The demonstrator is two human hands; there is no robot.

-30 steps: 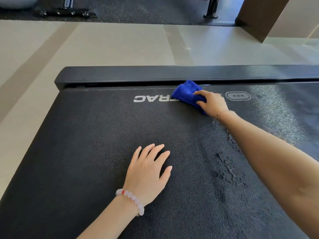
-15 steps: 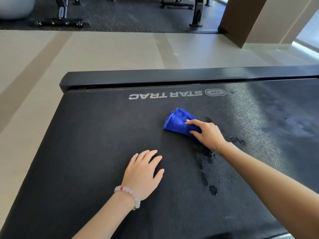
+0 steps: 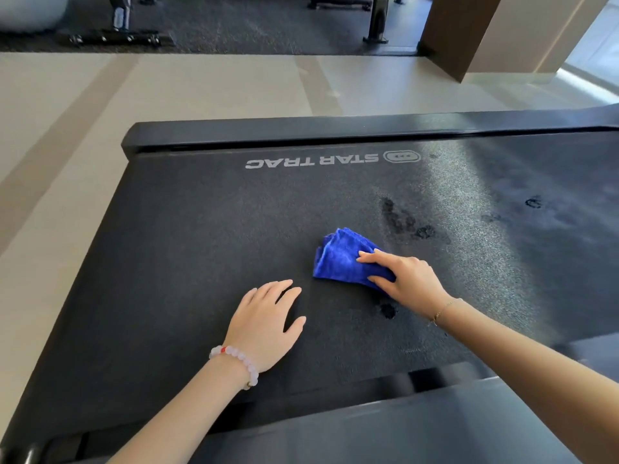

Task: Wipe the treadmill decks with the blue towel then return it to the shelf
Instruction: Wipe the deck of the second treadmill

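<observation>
Stretching from 6 o'clock toward 12 o'clock, a black treadmill deck (image 3: 187,249) carries both bare hands of a person leaning over it. Pale floor (image 3: 207,85) lies beyond its far end, with a dark gym mat (image 3: 234,25) at 12 o'clock and a brown pillar (image 3: 459,31) at 1 o'clock.

The 2 hands sit near each other but apart. The left hand (image 3: 266,324) lies palm down on the deck, fingers straight and close together, holding nothing. At 2 o'clock from it, the right hand (image 3: 410,283) grips the blue towel (image 3: 340,259), fingers and thumb curled over its near edge and pressing it onto the deck. The towel is bunched in folds just right of the deck's middle.

Dark damp patches (image 3: 398,217) mark the surface at 1 o'clock from the towel, and 1 small dark spot (image 3: 388,311) shows at 7 o'clock from the right hand. A grey logo (image 3: 311,160), upside down to the camera, runs along the deck's far edge at 12 o'clock. A pale bead bracelet (image 3: 236,361) circles the left wrist; a thin chain (image 3: 442,311) circles the right.
</observation>
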